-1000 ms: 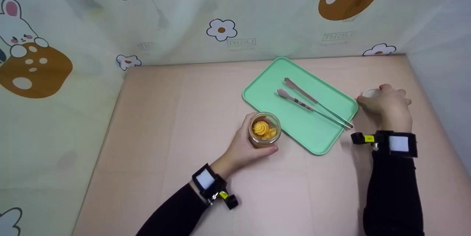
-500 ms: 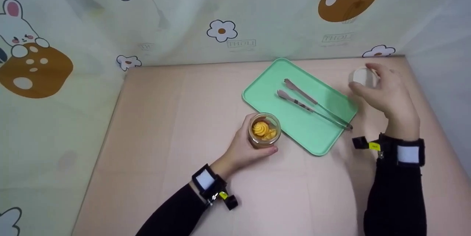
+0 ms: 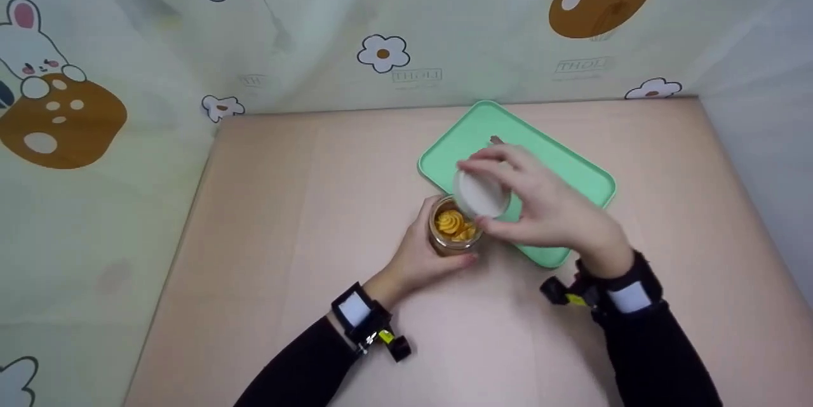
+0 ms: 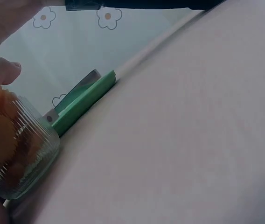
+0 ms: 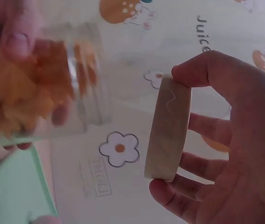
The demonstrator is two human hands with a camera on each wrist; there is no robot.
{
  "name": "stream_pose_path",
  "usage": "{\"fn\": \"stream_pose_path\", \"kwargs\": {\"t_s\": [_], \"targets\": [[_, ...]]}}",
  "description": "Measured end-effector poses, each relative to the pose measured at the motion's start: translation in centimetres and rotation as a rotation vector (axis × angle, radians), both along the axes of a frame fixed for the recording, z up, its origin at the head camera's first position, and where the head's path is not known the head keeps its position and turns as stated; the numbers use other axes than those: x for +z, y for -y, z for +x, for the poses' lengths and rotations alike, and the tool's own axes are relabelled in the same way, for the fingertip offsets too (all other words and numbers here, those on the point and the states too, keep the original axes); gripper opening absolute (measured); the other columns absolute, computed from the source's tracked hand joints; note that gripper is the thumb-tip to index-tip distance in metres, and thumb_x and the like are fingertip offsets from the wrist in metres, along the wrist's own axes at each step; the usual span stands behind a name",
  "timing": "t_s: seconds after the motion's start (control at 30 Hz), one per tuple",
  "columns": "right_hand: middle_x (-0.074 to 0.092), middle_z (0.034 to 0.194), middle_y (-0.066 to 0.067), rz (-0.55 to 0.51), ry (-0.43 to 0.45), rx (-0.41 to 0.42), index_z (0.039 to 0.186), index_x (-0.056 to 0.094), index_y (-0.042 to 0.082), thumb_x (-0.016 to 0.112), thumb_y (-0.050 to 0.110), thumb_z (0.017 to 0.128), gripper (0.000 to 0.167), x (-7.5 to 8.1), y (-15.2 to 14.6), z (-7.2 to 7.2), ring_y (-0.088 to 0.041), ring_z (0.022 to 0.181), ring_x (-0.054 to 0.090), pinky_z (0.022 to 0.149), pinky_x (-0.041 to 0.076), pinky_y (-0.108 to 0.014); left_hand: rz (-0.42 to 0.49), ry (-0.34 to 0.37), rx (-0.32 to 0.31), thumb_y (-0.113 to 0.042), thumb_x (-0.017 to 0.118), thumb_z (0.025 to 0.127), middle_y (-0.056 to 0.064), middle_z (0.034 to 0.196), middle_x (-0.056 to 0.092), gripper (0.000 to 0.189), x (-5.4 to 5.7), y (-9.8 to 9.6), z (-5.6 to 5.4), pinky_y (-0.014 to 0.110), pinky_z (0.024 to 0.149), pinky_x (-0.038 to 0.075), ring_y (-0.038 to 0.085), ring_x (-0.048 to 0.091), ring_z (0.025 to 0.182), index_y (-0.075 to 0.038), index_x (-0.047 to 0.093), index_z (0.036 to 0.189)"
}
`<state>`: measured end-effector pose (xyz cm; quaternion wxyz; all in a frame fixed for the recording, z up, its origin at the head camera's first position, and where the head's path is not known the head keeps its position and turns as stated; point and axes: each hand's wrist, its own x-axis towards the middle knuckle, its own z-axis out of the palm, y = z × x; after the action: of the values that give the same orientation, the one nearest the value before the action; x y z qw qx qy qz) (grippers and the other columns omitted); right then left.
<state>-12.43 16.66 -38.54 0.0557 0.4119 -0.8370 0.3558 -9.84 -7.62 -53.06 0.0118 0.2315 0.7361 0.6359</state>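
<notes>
My left hand (image 3: pixel 419 254) grips a ribbed glass jar (image 4: pixel 41 154) standing on the table. Orange swirled pieces (image 3: pixel 451 221), like piped cookies, fill the jar, and its mouth is uncovered. My right hand (image 3: pixel 546 210) holds a round white lid (image 3: pixel 481 193) by its edge, thumb on one side and fingers on the other. The lid is tilted and hangs just above the jar's right side, covering part of the mouth in the head view. In the right wrist view a gap shows between the lid (image 5: pixel 169 128) and the jar (image 5: pixel 44 88).
A green tray (image 3: pixel 444 152) lies askew behind the jar. On it are tongs (image 3: pixel 496 140), mostly hidden under my right hand. A patterned curtain (image 3: pixel 305 26) hangs along the back edge of the pinkish table (image 3: pixel 267 204).
My right hand has lifted the white lid from the table's right side and carried it left, over the tray to the jar. The left hand and jar have stayed put.
</notes>
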Motion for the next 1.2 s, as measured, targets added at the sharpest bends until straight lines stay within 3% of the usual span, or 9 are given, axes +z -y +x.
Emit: {"fn": "stream_pose_path", "kwargs": {"t_s": [0.2,0.33,0.43,0.67,0.73,0.9,0.97,1.03,1.2], "targets": [[0.057,0.147,-0.008,0.091,0.003,0.102,0.158,0.059,0.022,0.082,0.027,0.091,0.071,-1.2,1.8,0.5,-0.025,0.139,0.052,0.109,0.054,-0.045,-0.045,-0.016,0.009,-0.029,0.096,0.082,0.006,0.15,0.059,0.098,0.0,0.1,0.1,0.046,0.117,0.048,0.021,0.057,0.136,-0.013,0.039,0.161],[0.058,0.146,-0.009,0.119,-0.029,0.156,0.158,0.059,0.021,0.083,0.028,0.091,0.071,-1.4,2.1,0.7,-0.028,0.14,0.053,0.129,0.032,-0.055,-0.047,-0.015,0.015,-0.032,0.095,0.082,0.006,0.153,0.059,0.098,0.0,0.1,0.3,0.045,0.12,0.046,0.02,0.057,0.139,-0.016,0.039,0.161],[0.058,0.149,-0.013,0.121,-0.052,0.194,0.157,0.06,0.018,0.083,0.031,0.092,0.071,-1.6,2.5,0.7,-0.03,0.14,0.053,0.132,0.018,-0.062,-0.042,-0.006,0.012,-0.032,0.095,0.082,0.007,0.157,0.057,0.1,-0.1,0.1,0.3,0.045,0.124,0.042,0.021,0.055,0.143,-0.014,0.038,0.162],[0.056,0.156,-0.009,0.145,-0.012,0.19,0.157,0.061,0.022,0.081,0.038,0.092,0.07,-2.1,3.3,0.8,-0.031,0.14,0.049,0.114,0.047,-0.054,-0.044,0.013,0.006,-0.026,0.095,0.08,0.011,0.155,0.058,0.101,-0.1,0.2,0.4,0.043,0.126,0.039,0.021,0.056,0.142,-0.004,0.037,0.161],[0.059,0.152,-0.008,0.152,-0.005,0.152,0.155,0.063,0.022,0.082,0.038,0.09,0.07,-2.2,3.4,0.8,-0.031,0.137,0.052,0.118,0.044,-0.054,-0.044,0.02,0.005,-0.025,0.094,0.081,0.009,0.156,0.057,0.102,0.0,0.2,0.3,0.042,0.126,0.038,0.019,0.055,0.143,-0.005,0.036,0.162],[0.065,0.133,-0.009,0.149,-0.033,0.04,0.147,0.07,0.017,0.087,0.043,0.087,0.067,-2.2,3.7,0.9,-0.03,0.125,0.058,0.133,0.021,-0.057,-0.031,0.012,-0.003,-0.025,0.093,0.083,0.008,0.16,0.055,0.102,-0.1,0.1,0.2,0.043,0.128,0.036,0.02,0.052,0.147,-0.009,0.034,0.164],[0.066,0.128,-0.009,0.152,-0.04,0.008,0.145,0.071,0.016,0.089,0.05,0.087,0.069,-2.1,3.7,1.1,-0.03,0.124,0.059,0.133,0.021,-0.055,-0.034,0.008,-0.002,-0.025,0.094,0.082,0.008,0.159,0.055,0.101,0.0,0.1,0.2,0.044,0.127,0.037,0.021,0.052,0.147,-0.01,0.035,0.164],[0.065,0.124,-0.009,0.166,-0.034,-0.025,0.144,0.071,0.014,0.09,0.057,0.085,0.075,-1.9,3.7,1.2,-0.031,0.125,0.06,0.13,0.03,-0.054,-0.041,0.009,0.004,-0.026,0.095,0.081,0.007,0.158,0.056,0.101,-0.1,0.1,0.2,0.044,0.127,0.038,0.021,0.053,0.146,-0.01,0.037,0.162],[0.065,0.123,-0.009,0.229,0.033,-0.11,0.14,0.07,0.008,0.094,0.065,0.076,0.09,-1.0,3.1,1.9,-0.037,0.144,0.054,0.111,0.053,-0.05,-0.029,0.016,0.013,-0.024,0.096,0.078,0.006,0.154,0.059,0.096,-0.2,0.2,0.2,0.044,0.126,0.039,0.02,0.055,0.143,-0.009,0.043,0.157]]}}
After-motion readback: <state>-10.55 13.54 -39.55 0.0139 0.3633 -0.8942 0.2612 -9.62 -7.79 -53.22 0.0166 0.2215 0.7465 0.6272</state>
